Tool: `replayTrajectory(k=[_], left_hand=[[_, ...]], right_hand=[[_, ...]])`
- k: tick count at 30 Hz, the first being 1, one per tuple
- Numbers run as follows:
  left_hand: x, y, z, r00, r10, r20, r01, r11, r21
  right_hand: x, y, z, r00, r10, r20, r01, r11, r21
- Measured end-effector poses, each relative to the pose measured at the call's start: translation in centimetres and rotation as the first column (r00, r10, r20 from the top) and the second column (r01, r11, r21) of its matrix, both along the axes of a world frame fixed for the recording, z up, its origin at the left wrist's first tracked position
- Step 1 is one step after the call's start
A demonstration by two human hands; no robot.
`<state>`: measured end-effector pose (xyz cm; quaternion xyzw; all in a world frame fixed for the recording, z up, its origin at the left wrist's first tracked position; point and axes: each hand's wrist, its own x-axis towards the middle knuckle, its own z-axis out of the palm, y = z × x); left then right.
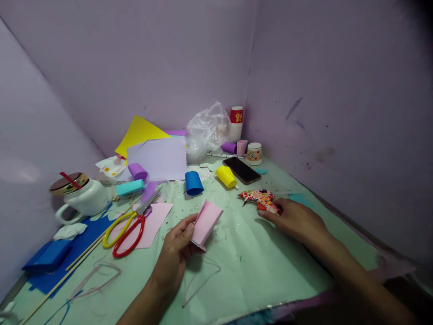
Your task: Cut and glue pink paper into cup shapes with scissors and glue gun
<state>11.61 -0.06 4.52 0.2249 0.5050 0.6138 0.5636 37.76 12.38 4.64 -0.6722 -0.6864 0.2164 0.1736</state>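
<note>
— At the back corner of the bench, what containers do you have?

— I see a stack of paper cups (236, 123) upright against the wall, a clear plastic bag (206, 131) slumped beside it, and a small printed cup (254, 153) standing close by. What the bag holds I cannot make out. Over at the left a white pot (84, 201) stands with its brown lid on, so its inside is hidden. A blue cup (194, 183) and a yellow cup (226, 177) lie on their sides mid-bench.

— And the fingers?

— My left hand (176, 253) has thumb and fingers pinched narrow on the pink folded paper (207, 221), held over the green bench (257, 271), just right of the scissors (130, 228). My right hand (297, 220) lies low, fingertips touching the near end of a patterned tool (259, 197), possibly a glue gun. Whether they grip it I cannot tell. That tool rests on the bench, near the phone (241, 170) and on my side of it.
</note>
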Motion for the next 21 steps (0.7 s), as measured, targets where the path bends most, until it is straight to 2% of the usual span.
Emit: replayTrajectory(k=[4,9,11,14,16,18,21], left_hand=[[-0.2,-0.1,0.3,0.999,0.004,0.033,-0.005,1.000,0.011],[-0.6,-0.2,0.5,0.999,0.026,0.042,-0.027,0.999,0.022],[-0.7,-0.1,0.5,0.999,0.038,0.037,-0.039,0.999,0.024],[-0.8,0.0,0.4,0.999,0.042,0.017,-0.042,0.999,0.017],[-0.8,0.0,0.3,0.999,0.042,-0.008,-0.042,0.999,0.011],[-0.8,0.0,0.3,0.998,0.046,-0.038,-0.045,0.999,0.009],[-0.8,-0.2,0.3,0.995,0.040,-0.091,-0.039,0.999,0.012]], right_hand=[[-0.4,1.1,-0.9,0.995,0.050,-0.086,-0.056,0.996,-0.066],[-0.3,0.2,-1.1,0.910,0.117,-0.397,-0.198,0.966,-0.169],[-0.2,-1.0,-0.9,0.835,0.127,-0.535,-0.248,0.955,-0.161],[-0.4,-2.8,0.1,0.634,0.098,-0.767,-0.315,0.939,-0.140],[-0.6,-3.4,0.7,0.511,0.077,-0.856,-0.336,0.935,-0.117],[-0.8,-3.4,1.0,0.512,0.047,-0.858,-0.293,0.948,-0.123],[-0.8,-2.0,0.3,0.643,-0.069,-0.763,-0.143,0.967,-0.209]])
